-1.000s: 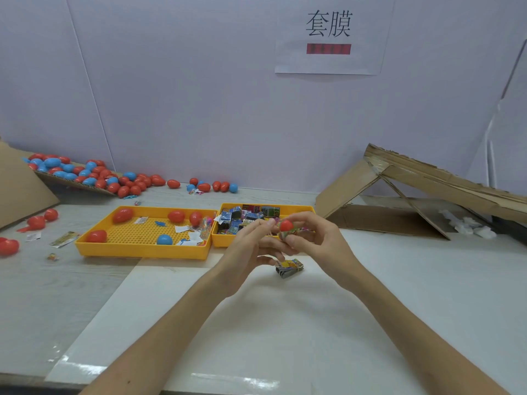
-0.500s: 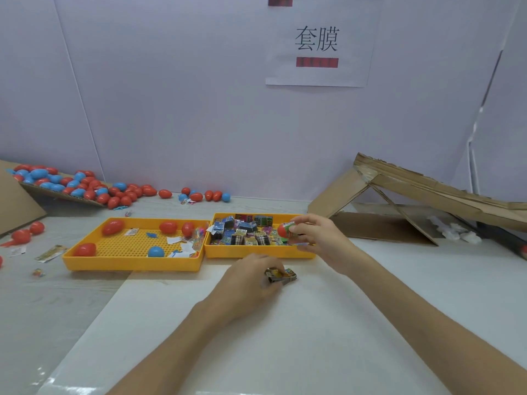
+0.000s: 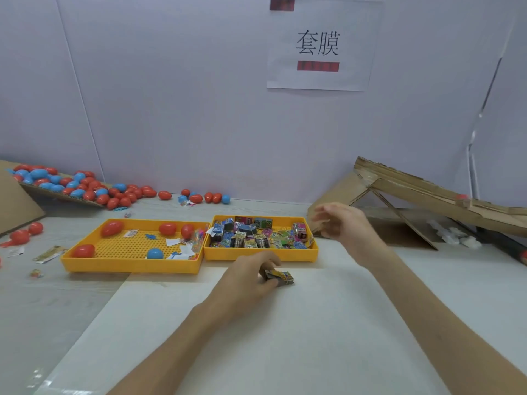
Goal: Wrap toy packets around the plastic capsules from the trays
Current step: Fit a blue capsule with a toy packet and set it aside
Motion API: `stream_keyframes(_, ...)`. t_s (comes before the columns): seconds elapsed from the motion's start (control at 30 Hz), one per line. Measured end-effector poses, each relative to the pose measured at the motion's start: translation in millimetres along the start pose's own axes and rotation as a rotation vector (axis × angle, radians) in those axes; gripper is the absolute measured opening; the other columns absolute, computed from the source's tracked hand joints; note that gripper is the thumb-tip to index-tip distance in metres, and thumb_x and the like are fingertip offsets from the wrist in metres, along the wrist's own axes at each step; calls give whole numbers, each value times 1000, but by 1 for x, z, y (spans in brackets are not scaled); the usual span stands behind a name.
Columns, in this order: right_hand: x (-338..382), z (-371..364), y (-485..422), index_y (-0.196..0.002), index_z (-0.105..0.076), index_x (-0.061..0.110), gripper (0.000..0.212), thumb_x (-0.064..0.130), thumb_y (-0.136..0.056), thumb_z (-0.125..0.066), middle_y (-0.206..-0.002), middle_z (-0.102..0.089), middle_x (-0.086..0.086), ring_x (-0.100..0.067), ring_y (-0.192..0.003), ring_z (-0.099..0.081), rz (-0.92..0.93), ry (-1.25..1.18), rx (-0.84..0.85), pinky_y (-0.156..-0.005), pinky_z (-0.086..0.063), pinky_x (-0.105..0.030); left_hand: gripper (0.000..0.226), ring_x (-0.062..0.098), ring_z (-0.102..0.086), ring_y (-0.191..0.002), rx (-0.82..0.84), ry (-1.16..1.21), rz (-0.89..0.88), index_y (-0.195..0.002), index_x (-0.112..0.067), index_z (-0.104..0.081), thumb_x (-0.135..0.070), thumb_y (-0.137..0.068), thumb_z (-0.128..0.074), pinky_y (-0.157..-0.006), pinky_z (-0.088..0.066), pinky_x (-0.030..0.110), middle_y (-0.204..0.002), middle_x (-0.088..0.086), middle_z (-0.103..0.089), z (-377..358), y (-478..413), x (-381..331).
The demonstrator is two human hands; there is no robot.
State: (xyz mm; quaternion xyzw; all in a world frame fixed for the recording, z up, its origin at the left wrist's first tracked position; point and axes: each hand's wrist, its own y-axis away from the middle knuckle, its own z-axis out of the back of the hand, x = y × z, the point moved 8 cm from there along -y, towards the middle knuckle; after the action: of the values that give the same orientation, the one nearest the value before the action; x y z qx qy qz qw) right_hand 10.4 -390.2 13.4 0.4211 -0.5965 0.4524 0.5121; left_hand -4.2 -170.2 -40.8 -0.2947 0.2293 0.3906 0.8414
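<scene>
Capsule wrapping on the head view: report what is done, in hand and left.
Done: unclear; a red blur on the brown cardboard ramp may be a finished capsule. In hand: the left hand pinches a colourful folded toy packet on the white sheet; the right hand is open, empty. Left: four red plastic capsules and one blue capsule in the yellow perforated tray.

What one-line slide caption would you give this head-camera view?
Left hand grips a packet on the white sheet; right hand hovers, blurred, by the packet tray.
</scene>
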Motion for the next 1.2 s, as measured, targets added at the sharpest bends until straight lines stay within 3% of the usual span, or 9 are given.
stream_keyframes(0.1,-12,-13,23,-89,-75,16,26,3,-99,-55,-82,-76,1,-12,-67,-65,178,250,79,-63,-49,-25,25,-2,-62,-89,-47,91,44,-109,-30,-63,-20,-89,-72,-74,-52,17,-99,-12,-69,4,-1,4)
stream_keyframes(0.23,-20,-43,43,-88,-76,32,34,0,-89,-65,-94,-74,19,-8,-88,-68,338,597,196,-77,-54,-30,25,2,-66,-79,-118,208,114,-103,-27,-63,-13,-86,-72,-67,-50,12,-95,-6,-72,13,-3,7)
stream_keyframes(0.33,-23,-59,54,-97,-78,26,36,-4,-87,-63,-95,-74,12,-12,-93,-68,359,575,290,-78,-57,-32,25,8,-72,-78,-155,382,189,-102,-27,-64,-9,-87,-71,-73,-56,26,-95,-5,-74,17,-3,8)
stream_keyframes(0.43,-20,-65,58,-101,-78,23,32,-3,-88,-65,-96,-73,12,-9,-91,-67,421,589,278,-75,-57,-30,21,17,-75,-83,-165,545,264,-106,-21,-65,-6,-92,-67,-78,-59,36,-101,4,-75,20,-3,12)
stream_keyframes(0.57,-18,-62,57,-107,-77,19,29,1,-87,-70,-101,-72,7,-9,-90,-68,453,610,262,-73,-55,-25,17,26,-74,-92,-137,834,345,-112,-5,-67,-2,-96,-62,-75,-60,28,-102,15,-75,18,-1,15)
stream_keyframes(0.7,-14,-63,60,-106,-78,14,20,5,-88,-73,-97,-74,3,-8,-85,-68,511,607,236,-72,-55,-22,15,24,-73,-89,-115,1009,373,-108,-2,-69,-3,-96,-60,-76,-58,28,-97,14,-74,14,-1,16)
stream_keyframes(1.0,-6,-59,64,-95,-79,15,18,3,-82,-80,-91,-75,4,-7,-80,-71,572,518,161,-73,-56,-22,14,23,-73,-90,-96,1163,394,-108,-7,-70,-7,-95,-63,-75,-58,27,-101,14,-75,11,-2,19)
stream_keyframes(1.2,-9,-63,64,-106,-75,16,28,5,-81,-80,-100,-75,6,-7,-84,-73,530,548,217,-74,-58,-26,9,35,-72,-101,-149,1086,338,-100,-2,-69,-3,-92,-67,-80,-60,29,-110,25,-71,17,-1,16)
